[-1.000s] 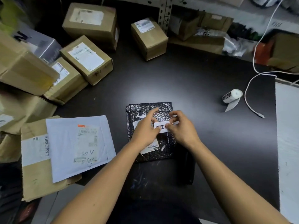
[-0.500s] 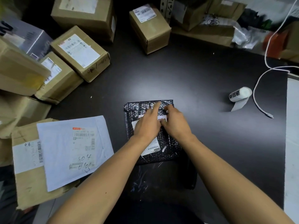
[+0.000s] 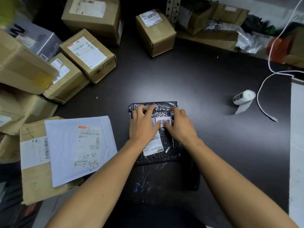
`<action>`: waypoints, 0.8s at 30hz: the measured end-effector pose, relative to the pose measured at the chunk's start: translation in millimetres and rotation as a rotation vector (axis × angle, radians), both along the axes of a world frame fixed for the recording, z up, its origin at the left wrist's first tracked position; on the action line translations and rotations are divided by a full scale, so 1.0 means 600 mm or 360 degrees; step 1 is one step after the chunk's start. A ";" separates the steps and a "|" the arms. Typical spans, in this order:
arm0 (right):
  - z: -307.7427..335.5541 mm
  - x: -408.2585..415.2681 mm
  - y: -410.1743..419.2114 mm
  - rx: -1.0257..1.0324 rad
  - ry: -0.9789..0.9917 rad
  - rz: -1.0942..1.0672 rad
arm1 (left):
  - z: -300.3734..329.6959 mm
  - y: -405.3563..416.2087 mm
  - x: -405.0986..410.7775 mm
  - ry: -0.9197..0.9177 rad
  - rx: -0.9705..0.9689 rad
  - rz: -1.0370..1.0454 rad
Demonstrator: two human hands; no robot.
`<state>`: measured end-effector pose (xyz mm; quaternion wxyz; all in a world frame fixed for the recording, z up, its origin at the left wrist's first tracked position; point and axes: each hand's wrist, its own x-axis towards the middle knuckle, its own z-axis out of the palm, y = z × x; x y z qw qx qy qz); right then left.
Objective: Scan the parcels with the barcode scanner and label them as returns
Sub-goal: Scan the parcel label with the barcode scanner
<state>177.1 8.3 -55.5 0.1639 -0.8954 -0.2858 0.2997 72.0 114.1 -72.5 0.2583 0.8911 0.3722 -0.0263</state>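
A black bubble mailer (image 3: 158, 155) lies flat on the dark table (image 3: 205, 89) in front of me. A white return sticker (image 3: 164, 121) with black characters sits on its upper part, above the white shipping label (image 3: 152, 148). My left hand (image 3: 143, 125) lies flat on the mailer's top left with fingers spread. My right hand (image 3: 181, 125) presses the sticker's right side with extended fingers. A roll of return stickers (image 3: 243, 97) lies at the right. No barcode scanner is visible.
Several cardboard parcels (image 3: 87, 55) crowd the left and back. A white mailer (image 3: 79, 148) rests on a flat brown parcel (image 3: 36, 178) at left. A white cable (image 3: 269, 76) loops at right, beside a white surface (image 3: 297, 145).
The sticker, held between both hands a second ago, now lies on the mailer. Both hands moved up over it and flattened, pressing it down.
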 end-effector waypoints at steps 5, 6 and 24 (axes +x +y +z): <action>0.005 -0.012 -0.011 -0.0106 -0.0054 -0.0053 | 0.005 -0.002 -0.029 0.0135 0.0026 0.0187; 0.006 -0.015 -0.013 -0.0099 -0.0049 -0.0068 | 0.007 -0.001 -0.036 0.0124 0.0000 0.0208; 0.072 -0.107 -0.063 0.0625 0.0418 -0.0656 | 0.105 0.024 -0.151 -0.0616 -0.0952 0.0322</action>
